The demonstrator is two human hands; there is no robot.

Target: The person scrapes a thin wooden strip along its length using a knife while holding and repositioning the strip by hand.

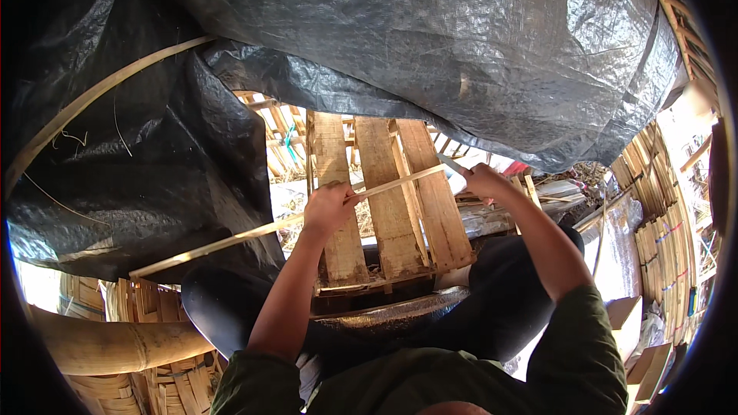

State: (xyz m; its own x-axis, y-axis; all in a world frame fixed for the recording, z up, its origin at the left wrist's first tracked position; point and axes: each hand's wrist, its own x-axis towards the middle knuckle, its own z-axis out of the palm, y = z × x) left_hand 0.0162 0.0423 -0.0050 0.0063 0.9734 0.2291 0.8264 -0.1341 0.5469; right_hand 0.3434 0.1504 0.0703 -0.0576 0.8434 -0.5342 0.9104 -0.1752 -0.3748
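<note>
My left hand (329, 206) is closed around a long, thin bamboo strip (223, 244). The strip slants from the lower left up to the right, across a slatted wooden bench (384, 223). In my right hand (487, 184) is a knife; its pale blade (451, 163) points up and left, right by the strip's right end. Whether the blade touches the strip I cannot make out. My fingers hide the knife's handle.
A dark plastic tarp (461, 54) hangs across the top and left, with a bent bamboo strip (108, 88) against it. A thick bamboo pole (131, 344) lies at lower left. Bundled bamboo strips (663, 253) stand at right, above a cardboard box (649, 369).
</note>
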